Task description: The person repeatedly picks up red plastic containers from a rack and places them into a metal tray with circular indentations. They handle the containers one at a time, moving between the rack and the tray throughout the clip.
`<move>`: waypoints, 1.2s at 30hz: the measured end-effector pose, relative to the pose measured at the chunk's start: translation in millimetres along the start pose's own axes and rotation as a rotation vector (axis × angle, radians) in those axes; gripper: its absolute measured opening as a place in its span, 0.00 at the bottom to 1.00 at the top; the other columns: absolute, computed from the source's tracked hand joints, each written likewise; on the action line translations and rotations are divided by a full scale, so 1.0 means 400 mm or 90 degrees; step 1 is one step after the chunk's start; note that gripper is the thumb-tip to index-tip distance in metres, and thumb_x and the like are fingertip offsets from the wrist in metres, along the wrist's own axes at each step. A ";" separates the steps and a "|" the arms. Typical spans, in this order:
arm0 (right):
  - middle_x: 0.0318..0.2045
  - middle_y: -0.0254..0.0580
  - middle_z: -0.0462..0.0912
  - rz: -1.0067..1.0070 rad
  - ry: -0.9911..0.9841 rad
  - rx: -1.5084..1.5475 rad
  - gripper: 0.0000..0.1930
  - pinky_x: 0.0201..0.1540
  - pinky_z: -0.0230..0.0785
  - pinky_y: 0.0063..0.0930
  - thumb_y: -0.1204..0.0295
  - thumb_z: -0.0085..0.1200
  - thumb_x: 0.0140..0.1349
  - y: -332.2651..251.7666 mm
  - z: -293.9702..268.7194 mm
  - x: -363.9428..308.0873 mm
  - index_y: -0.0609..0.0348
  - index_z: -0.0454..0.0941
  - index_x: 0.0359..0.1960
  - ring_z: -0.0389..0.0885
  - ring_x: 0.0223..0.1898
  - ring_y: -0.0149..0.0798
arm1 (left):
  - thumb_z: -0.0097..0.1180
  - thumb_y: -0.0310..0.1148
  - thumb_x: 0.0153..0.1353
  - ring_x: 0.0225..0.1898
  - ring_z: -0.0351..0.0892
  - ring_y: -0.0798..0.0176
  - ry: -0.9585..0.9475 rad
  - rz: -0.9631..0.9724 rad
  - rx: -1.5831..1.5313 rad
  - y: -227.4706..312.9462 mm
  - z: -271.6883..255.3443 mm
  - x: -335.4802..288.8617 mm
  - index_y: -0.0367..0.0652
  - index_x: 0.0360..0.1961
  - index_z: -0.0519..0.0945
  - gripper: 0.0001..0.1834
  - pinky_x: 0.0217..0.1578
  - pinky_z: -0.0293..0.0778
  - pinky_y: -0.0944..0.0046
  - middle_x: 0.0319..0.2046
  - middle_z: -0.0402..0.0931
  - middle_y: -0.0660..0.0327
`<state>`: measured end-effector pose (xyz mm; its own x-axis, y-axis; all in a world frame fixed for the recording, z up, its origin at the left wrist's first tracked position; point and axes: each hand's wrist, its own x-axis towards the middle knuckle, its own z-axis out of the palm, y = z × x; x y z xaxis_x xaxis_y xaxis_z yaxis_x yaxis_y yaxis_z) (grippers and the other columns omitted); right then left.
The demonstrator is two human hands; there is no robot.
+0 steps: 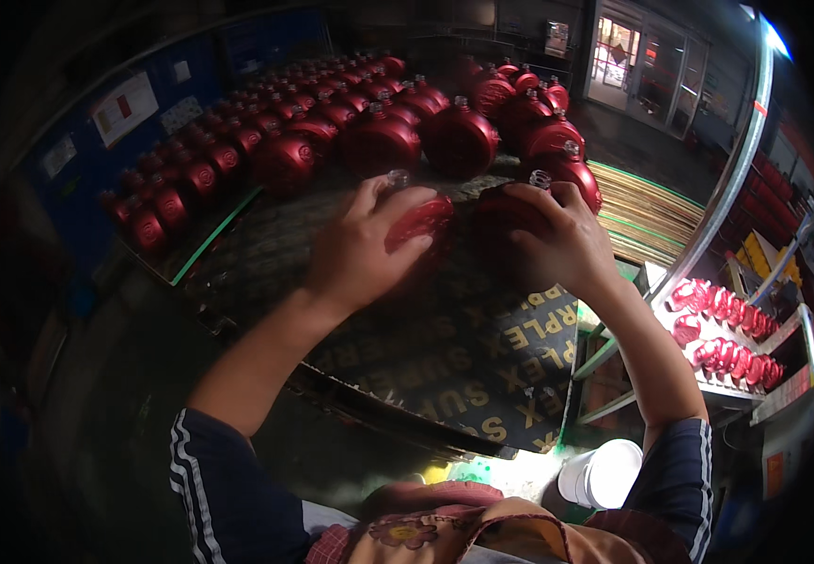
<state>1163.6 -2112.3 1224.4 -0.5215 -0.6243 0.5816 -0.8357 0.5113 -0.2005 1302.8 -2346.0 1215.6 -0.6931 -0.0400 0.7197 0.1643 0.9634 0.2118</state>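
Note:
My left hand (365,244) is wrapped round a round red bottle (424,224) whose clear neck sticks up above the fingers. A second red bottle (493,221), darker in the shade, is in my right hand (567,233), its clear neck rising beside the fingers. Both bottles are upright, side by side, over the far part of a dark board (416,367) with printed lettering. Whether their bases touch the board cannot be made out. Just beyond my hands stand more bottles of the same kind, among them one red bottle (461,141) between the two rows.
Rows of red bottles (285,162) fill the far left of the worktop. Stacked boards (647,211) lie to the right, behind a metal post (741,179). A shelf (717,383) at right carries more red pieces. Below the board's near edge stands a white bucket (604,475).

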 end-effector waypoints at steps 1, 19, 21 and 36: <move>0.48 0.47 0.71 -0.011 0.000 -0.009 0.31 0.49 0.73 0.43 0.63 0.64 0.53 0.002 0.000 0.002 0.31 0.71 0.61 0.76 0.50 0.53 | 0.68 0.36 0.51 0.56 0.73 0.45 -0.010 -0.017 0.011 0.003 -0.002 -0.003 0.58 0.58 0.77 0.30 0.54 0.72 0.52 0.56 0.71 0.50; 0.54 0.51 0.75 -0.227 -0.101 0.088 0.28 0.58 0.68 0.37 0.69 0.64 0.56 -0.170 -0.008 0.411 0.45 0.74 0.61 0.76 0.53 0.51 | 0.68 0.43 0.49 0.61 0.69 0.43 -0.055 -0.046 0.009 -0.676 -0.158 0.173 0.63 0.58 0.78 0.31 0.64 0.63 0.54 0.60 0.69 0.45; 0.55 0.53 0.76 -0.261 -0.174 0.012 0.30 0.60 0.66 0.40 0.66 0.63 0.57 -0.187 0.093 0.506 0.42 0.71 0.64 0.75 0.54 0.53 | 0.69 0.44 0.46 0.63 0.66 0.42 -0.162 -0.058 -0.023 -0.723 -0.142 0.182 0.66 0.58 0.78 0.33 0.65 0.62 0.52 0.62 0.67 0.45; 0.61 0.59 0.68 -0.193 -0.453 -0.014 0.42 0.63 0.62 0.45 0.61 0.62 0.59 -0.175 0.293 0.651 0.31 0.51 0.73 0.71 0.60 0.58 | 0.70 0.37 0.48 0.59 0.67 0.42 -0.187 -0.005 0.040 -0.751 -0.176 0.141 0.73 0.60 0.74 0.35 0.62 0.66 0.51 0.57 0.65 0.49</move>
<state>1066.2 -2380.0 1297.7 -0.2615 -0.9644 -0.0402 -0.9599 0.2642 -0.0936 1263.8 -2656.2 1239.2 -0.8694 0.0218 0.4936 0.1207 0.9781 0.1694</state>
